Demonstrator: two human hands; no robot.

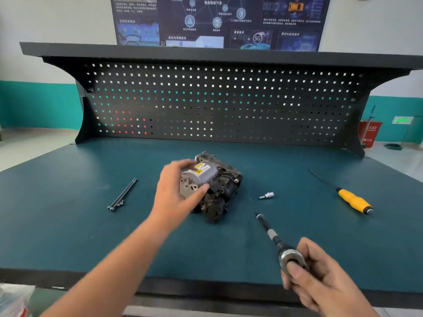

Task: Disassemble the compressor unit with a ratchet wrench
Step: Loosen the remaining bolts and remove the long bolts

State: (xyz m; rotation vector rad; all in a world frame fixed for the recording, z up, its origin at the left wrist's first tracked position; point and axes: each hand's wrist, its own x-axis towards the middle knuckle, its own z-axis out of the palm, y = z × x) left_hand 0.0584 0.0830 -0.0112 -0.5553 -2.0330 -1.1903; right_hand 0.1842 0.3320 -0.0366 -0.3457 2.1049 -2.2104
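I see the compressor (212, 186) sitting on the green mat (68, 225) near the middle. It is a grey metal cylinder with a yellow warning label on top, joined to a grimy black block on its 4 o'clock side. My left hand (176, 191) curls round the cylinder's near end. The ratchet wrench (272, 234) is at 5 o'clock from the compressor. My right hand (320, 277) pinches its round head, and the handle points toward 11 o'clock.

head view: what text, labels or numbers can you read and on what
"5G": on the wall poster.
Other poster text: too blurred to read.
Yellow label on the compressor: too small to read.
Red bin writing: blurred.
Green wall sign: blurred.
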